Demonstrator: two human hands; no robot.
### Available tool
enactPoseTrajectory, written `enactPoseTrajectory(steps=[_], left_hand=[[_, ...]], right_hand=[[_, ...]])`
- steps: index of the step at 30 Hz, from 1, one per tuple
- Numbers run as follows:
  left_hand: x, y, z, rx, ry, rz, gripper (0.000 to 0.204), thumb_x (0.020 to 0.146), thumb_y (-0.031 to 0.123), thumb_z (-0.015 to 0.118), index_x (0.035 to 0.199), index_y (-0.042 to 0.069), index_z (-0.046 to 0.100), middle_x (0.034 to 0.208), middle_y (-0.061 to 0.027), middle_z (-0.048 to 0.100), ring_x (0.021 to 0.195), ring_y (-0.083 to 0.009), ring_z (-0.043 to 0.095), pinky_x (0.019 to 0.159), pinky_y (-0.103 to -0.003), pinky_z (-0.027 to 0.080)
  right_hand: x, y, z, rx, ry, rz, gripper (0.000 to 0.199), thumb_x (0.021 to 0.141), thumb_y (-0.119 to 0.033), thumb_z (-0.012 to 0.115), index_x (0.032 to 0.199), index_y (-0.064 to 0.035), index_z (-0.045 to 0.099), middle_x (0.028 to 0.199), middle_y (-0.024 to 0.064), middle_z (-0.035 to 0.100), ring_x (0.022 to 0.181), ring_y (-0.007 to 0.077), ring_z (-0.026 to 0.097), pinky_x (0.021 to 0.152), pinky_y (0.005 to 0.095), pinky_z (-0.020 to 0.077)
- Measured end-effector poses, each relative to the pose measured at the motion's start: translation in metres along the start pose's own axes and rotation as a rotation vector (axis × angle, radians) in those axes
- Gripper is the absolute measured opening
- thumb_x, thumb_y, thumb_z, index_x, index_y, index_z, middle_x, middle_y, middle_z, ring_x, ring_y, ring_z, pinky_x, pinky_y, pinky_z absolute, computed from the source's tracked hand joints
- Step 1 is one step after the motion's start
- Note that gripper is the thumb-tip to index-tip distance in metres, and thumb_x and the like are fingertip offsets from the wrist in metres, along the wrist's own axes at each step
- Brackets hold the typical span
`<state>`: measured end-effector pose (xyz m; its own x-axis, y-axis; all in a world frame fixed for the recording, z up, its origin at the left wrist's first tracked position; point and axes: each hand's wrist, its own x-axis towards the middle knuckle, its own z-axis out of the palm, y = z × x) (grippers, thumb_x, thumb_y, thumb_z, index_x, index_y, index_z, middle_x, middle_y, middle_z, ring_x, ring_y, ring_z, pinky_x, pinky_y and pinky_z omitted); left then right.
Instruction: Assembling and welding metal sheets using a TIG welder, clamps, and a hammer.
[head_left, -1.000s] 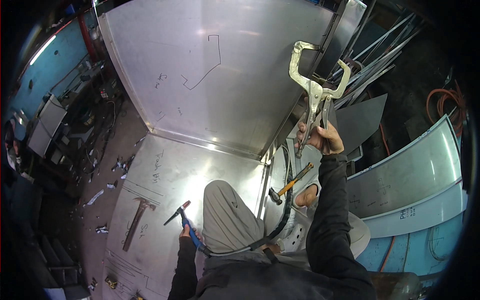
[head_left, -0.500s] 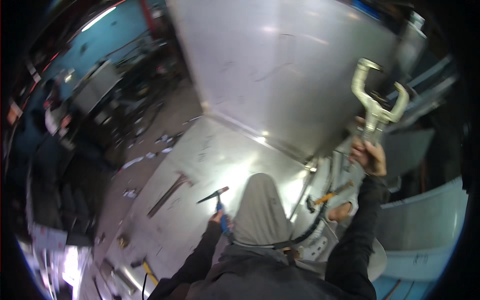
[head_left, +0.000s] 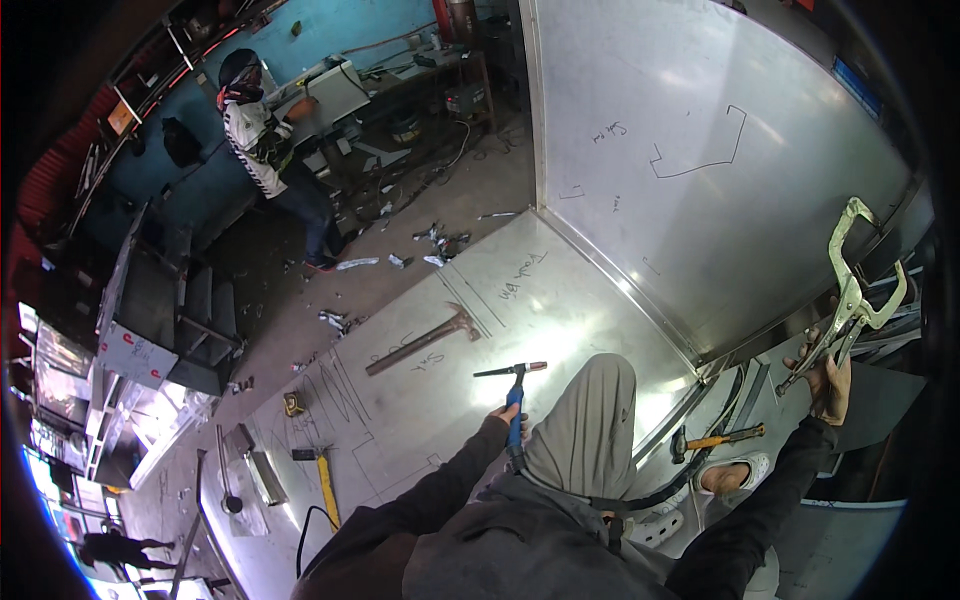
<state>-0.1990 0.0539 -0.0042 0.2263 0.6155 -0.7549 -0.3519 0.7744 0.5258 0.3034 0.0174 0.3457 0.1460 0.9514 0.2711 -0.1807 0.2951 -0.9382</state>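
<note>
In my left hand (head_left: 508,413) is a blue-handled TIG welding torch (head_left: 516,400), its head lying crosswise above the flat metal sheet. My right hand (head_left: 826,383) reaches out to the right, around the handles of a locking C-clamp (head_left: 852,290). The clamp's wide jaws point up and stand apart, close to the right edge of the upright metal panel (head_left: 640,110); whether they touch it I cannot tell. The flat metal sheet (head_left: 420,420) meets that panel at a corner seam. On the sheet lies a hammer (head_left: 425,340) with a brown handle.
A yellow-handled hammer (head_left: 720,438) lies by my shoe. Left on the sheet are a tape measure (head_left: 293,403), a yellow-handled tool (head_left: 328,488) and a metal bar (head_left: 265,478). A dark cable (head_left: 650,503) runs past my knee. A co-worker (head_left: 265,150) stands beyond, near scraps (head_left: 440,240) on the floor.
My view has swung left, bringing more of the workshop and co-worker in. The clamp in my right hand has come lower, beside the panel's edge. The torch stays in my left hand.
</note>
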Motion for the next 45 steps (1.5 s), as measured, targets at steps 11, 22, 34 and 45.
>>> enactPoseTrajectory(steps=[11, 22, 34, 45], left_hand=[[-0.082, 0.056, 0.208, 0.715, -0.429, 0.887, 0.045, 0.088, 0.021, 0.060, 0.128, 0.003, 0.047, 0.115, -0.0153, 0.059, 0.107, -0.0218, 0.058, 0.084, -0.033, 0.049], [-0.110, 0.045, 0.472, 0.566, -0.677, 1.085, 0.036, 0.096, 0.034, 0.045, 0.116, 0.005, 0.050, 0.069, -0.0035, 0.054, 0.060, -0.0146, 0.052, 0.058, -0.029, 0.043], [-0.111, 0.039, 0.463, 0.566, -0.515, 1.120, 0.040, 0.093, 0.040, 0.049, 0.097, 0.001, 0.059, 0.065, -0.0046, 0.055, 0.061, -0.0147, 0.054, 0.059, -0.031, 0.044], [-0.108, 0.053, 0.429, 0.476, -0.748, 0.993, 0.056, 0.083, 0.026, 0.067, 0.127, 0.002, 0.040, 0.117, -0.0105, 0.051, 0.105, -0.0206, 0.050, 0.085, -0.034, 0.043]], right_hand=[[0.006, -0.007, 0.007, -0.130, 0.033, 0.015, 0.049, 0.088, -0.015, 0.058, 0.128, 0.0037, 0.037, 0.116, 0.0145, 0.052, 0.101, 0.0259, 0.058, 0.092, 0.0465, 0.0459], [0.021, -0.034, 0.034, -0.062, 0.016, 0.077, 0.055, 0.088, -0.022, 0.059, 0.130, 0.0041, 0.037, 0.123, 0.0222, 0.052, 0.112, 0.0291, 0.055, 0.095, 0.0395, 0.0446], [0.026, -0.019, 0.029, -0.022, -0.093, 0.141, 0.050, 0.094, -0.039, 0.047, 0.121, 0.0031, 0.047, 0.104, 0.0169, 0.062, 0.106, 0.0274, 0.058, 0.089, 0.0353, 0.0475], [0.030, -0.015, 0.031, 0.011, -0.020, 0.160, 0.031, 0.085, -0.018, 0.066, 0.107, -0.0047, 0.049, 0.084, 0.0026, 0.051, 0.079, 0.0147, 0.054, 0.078, 0.0324, 0.0505]])
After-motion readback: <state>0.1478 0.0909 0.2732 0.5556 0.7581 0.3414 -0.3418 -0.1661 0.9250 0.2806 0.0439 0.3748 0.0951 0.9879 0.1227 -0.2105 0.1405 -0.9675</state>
